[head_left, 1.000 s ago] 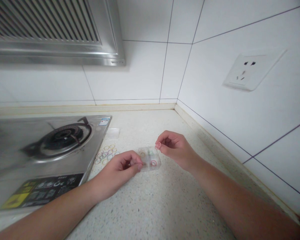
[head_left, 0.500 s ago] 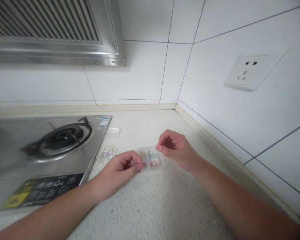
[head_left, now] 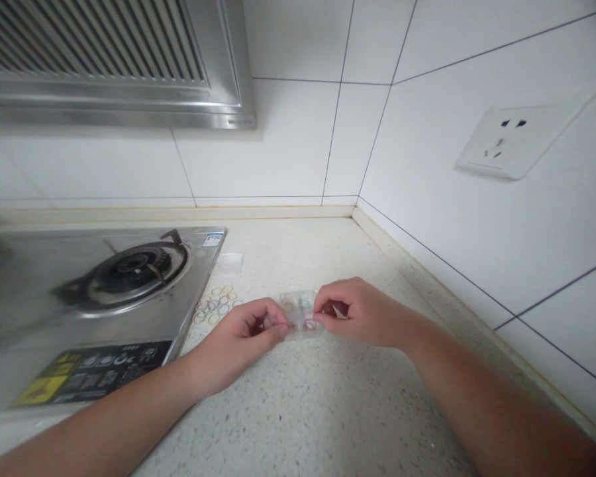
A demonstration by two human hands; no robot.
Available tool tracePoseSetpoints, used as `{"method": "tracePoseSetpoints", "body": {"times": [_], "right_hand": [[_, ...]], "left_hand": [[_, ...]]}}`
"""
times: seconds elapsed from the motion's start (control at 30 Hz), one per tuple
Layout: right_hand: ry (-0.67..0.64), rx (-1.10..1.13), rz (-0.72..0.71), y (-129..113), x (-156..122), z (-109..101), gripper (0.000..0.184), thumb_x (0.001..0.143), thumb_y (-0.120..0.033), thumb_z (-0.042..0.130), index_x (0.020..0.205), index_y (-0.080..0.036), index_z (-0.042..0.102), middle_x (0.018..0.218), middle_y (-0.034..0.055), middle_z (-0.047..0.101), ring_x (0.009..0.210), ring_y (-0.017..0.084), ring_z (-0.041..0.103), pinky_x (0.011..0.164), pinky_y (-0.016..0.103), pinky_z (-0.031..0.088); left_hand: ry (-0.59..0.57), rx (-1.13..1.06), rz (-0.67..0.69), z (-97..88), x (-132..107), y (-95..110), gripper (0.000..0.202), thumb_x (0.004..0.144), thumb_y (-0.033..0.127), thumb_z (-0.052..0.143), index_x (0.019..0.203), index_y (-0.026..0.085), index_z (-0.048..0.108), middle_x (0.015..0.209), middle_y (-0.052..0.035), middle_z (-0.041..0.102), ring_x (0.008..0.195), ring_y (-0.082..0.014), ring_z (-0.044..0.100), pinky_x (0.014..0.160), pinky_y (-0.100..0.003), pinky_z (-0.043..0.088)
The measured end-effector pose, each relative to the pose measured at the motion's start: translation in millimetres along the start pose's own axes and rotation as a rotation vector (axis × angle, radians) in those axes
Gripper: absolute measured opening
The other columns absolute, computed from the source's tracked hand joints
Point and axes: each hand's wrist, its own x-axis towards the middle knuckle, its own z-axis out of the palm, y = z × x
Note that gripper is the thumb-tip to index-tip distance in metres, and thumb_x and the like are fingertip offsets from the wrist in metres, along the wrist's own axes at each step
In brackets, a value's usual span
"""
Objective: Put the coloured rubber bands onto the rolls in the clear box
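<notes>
A small clear compartment box [head_left: 298, 334] lies on the countertop between my hands, with small coloured hair ties inside. My left hand [head_left: 251, 334] is at its left edge, thumb and fingers pinched, with a bit of red hair tie showing at the tips. At the box's right side my right hand [head_left: 357, 311] pinches a pink hair tie [head_left: 308, 316], held low over the front right compartment. A red hair tie [head_left: 310, 325] lies in that compartment. Left of the box, several loose coloured hair ties [head_left: 216, 305] are spread beside the stove, partly behind my left hand.
A gas stove [head_left: 129, 311] with a burner [head_left: 139, 268] takes up the left side. Behind the loose ties lies a clear flat plastic piece [head_left: 230, 263]. A range hood [head_left: 153, 116] hangs overhead, and a wall socket [head_left: 506, 142] is on the right-hand tiles.
My right hand has come down and slightly forward toward me, bringing the pink hair tie from beside the box to over its front right compartment. My left hand stays pinched at the left edge.
</notes>
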Motion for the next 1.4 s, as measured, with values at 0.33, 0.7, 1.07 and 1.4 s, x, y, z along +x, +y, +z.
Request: {"method": "tracePoseSetpoints", "body": {"times": [0.33,0.7,1.07,1.4], "right_hand": [[-0.052,-0.248,-0.018,3,1,3,0.02,0.087,-0.032,0.059,0.073,-0.017,0.062,0.063,-0.0013,0.059,0.057,0.009,0.048,0.057,0.025,0.029],[0.067,-0.181,0.002,14,4,4,0.025,0.092,-0.031,0.052,0.076,-0.016,0.062,0.061,-0.0011,0.056,0.057,0.009,0.047,0.056,0.025,0.028],[0.101,-0.054,0.064,30,5,6,0.029,0.093,-0.036,0.05,0.078,-0.015,0.064,0.062,-0.0002,0.056,0.056,0.01,0.048,0.055,0.024,0.031],[0.057,-0.099,0.061,24,4,4,0.028,0.091,-0.033,0.05,0.074,-0.015,0.063,0.06,-0.0012,0.053,0.056,0.01,0.046,0.054,0.024,0.029]], "left_hand": [[0.002,0.011,0.028,-1.3,1,-2,0.019,0.088,0.035,0.06,0.085,0.016,0.058,0.065,0.0048,0.045,0.056,-0.0084,0.035,0.054,-0.021,0.028],[-0.026,0.19,0.105,-0.7,-3,-5,0.019,0.091,0.035,0.056,0.087,0.016,0.059,0.07,0.0023,0.046,0.064,-0.0108,0.04,0.057,-0.023,0.032],[0.072,1.306,0.585,-36.4,-9,18,0.023,0.097,0.026,0.042,0.093,0.015,0.062,0.082,-0.007,0.062,0.077,-0.018,0.056,0.068,-0.031,0.041],[0.316,1.509,0.483,-103.1,-5,16,0.025,0.099,0.028,0.041,0.101,0.016,0.063,0.099,-0.0076,0.066,0.093,-0.0205,0.061,0.077,-0.031,0.045]]}}
